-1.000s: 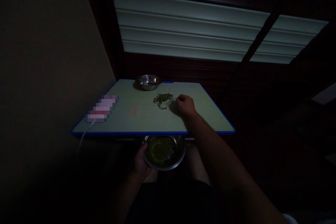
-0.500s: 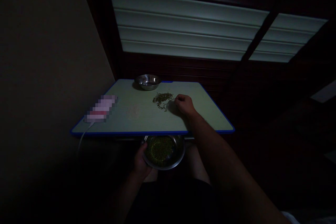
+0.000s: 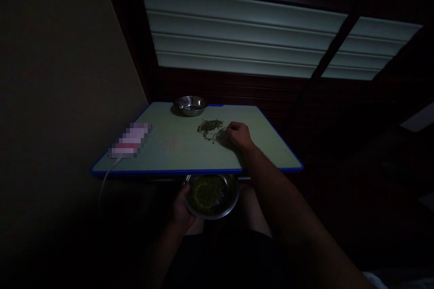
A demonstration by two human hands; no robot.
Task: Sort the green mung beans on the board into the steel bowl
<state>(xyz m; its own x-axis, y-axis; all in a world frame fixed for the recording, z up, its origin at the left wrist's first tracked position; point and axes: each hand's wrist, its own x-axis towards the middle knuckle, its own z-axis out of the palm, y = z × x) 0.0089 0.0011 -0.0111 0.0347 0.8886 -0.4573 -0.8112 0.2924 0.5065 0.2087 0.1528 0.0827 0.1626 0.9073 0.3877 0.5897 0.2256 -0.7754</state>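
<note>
My left hand (image 3: 183,205) is closed on the left rim of a metal bowl (image 3: 222,215), thumb over the edge. Small green beans (image 3: 206,192) lie inside this bowl, which is held below the table's front edge, above my lap. Over the tabletop, my right hand (image 3: 238,134) is closed around a thin, pale tool that looks like a spoon (image 3: 217,136). Its rounded end rests at the right edge of a loose pile of small greenish-brown beans (image 3: 209,127). The dim light blurs the spoon's outline, and its handle is mostly hidden by my fingers.
A second metal bowl (image 3: 190,106) stands at the back of the pale table (image 3: 162,119), which has a blue rim. On the left lies a phone (image 3: 130,141), pixelated, with a white cable (image 3: 104,183) hanging over the edge. A wall rises at left; dark slatted panels stand behind.
My right hand has shifted very slightly to the right, drawing the spoon's end a little away from the pile. My left hand and the bowl in it stay in place.
</note>
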